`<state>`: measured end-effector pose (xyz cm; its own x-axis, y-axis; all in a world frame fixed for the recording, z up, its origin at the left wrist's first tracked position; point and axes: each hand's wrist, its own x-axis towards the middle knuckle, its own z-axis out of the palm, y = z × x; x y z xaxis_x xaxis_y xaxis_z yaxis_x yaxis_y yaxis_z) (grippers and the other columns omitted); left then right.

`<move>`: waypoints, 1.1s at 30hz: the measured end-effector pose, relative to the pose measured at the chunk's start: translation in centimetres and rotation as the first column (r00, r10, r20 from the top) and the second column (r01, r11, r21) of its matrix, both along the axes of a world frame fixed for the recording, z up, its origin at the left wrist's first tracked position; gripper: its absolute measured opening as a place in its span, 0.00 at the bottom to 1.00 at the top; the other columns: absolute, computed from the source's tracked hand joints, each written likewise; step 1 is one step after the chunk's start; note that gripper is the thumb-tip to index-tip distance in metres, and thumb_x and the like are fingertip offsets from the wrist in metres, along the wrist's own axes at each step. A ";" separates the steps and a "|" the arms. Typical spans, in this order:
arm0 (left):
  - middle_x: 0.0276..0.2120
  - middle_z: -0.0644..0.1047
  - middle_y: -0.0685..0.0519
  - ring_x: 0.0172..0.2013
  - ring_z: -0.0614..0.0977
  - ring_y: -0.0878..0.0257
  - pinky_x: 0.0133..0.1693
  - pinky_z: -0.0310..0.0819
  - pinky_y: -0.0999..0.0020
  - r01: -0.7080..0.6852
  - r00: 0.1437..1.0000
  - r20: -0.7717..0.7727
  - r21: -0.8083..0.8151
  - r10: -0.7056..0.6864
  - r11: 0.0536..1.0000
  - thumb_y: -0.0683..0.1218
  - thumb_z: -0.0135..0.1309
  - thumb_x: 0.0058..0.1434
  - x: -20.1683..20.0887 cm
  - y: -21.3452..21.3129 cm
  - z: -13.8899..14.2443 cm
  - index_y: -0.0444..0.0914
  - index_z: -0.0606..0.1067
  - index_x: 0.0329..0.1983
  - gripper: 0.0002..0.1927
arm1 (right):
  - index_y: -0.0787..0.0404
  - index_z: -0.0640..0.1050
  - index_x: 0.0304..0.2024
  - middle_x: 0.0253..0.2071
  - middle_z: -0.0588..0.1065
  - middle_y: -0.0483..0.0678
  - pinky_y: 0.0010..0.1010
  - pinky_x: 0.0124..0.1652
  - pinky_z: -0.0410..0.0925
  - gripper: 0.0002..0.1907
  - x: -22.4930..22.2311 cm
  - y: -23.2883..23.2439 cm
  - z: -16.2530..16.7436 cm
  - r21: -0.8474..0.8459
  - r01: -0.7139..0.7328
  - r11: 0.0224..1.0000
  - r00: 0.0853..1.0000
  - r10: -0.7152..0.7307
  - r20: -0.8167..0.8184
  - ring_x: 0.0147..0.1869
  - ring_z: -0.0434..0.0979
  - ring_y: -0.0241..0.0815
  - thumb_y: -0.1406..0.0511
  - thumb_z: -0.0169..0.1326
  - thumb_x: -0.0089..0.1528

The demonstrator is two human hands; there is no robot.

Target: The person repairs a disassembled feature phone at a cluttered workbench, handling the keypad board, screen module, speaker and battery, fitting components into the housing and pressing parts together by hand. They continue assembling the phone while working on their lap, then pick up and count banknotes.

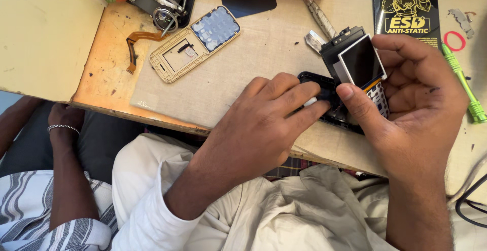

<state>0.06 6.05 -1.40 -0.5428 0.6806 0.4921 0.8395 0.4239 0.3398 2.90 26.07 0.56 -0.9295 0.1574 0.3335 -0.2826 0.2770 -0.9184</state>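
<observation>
The cream shirt (284,210) of the person fills the bottom of the view, its sleeves leading up to both hands at the desk edge. The left hand (258,124) lies palm down, its fingers stretched forward and pressed together on the black phone body (324,94), the fingertips pinning a small white part against it. The right hand (411,98) wraps around the far end of the same phone body, thumb laid along its edge and fingers curled behind, so it is clamped on the body. A small display module (361,62) with a white frame stands tilted up from the body, seemingly joined only by an orange flex strip at its lower edge.

That strip looks like the weak point: if the thumb levers the screen further back, or the left fingers slip, it could crease or tear, and the glass could crack against the desk.

Further out on the worn grey mat (253,53) lie a gold front cover with its pale keypad (195,43), a loose orange flex cable (136,45), a tool with a metal tip (319,17), a green screwdriver (464,81) and a red rubber ring (455,40). A black anti-static pouch (406,2) lies at the top. At lower left, another person's arm with a bracelet (63,127) rests below the desk.
</observation>
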 end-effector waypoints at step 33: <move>0.54 0.79 0.46 0.57 0.77 0.51 0.58 0.72 0.57 -0.058 0.997 -0.052 0.119 0.064 0.991 0.36 0.57 0.55 1.2 0.7 -0.3 0.31 0.79 0.49 0.17 | 0.71 0.69 0.63 0.52 0.76 0.52 0.23 0.57 0.73 0.26 0.6 1.4 -1.7 -0.066 -0.089 0.994 0.993 0.084 -0.078 0.56 0.78 0.35 0.77 0.63 0.65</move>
<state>1.30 6.73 -1.66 -0.5511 0.5830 0.5969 0.8323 0.4350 0.3435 3.53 27.48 -1.15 -0.9135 0.1029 0.3935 -0.3712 0.1847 -0.9100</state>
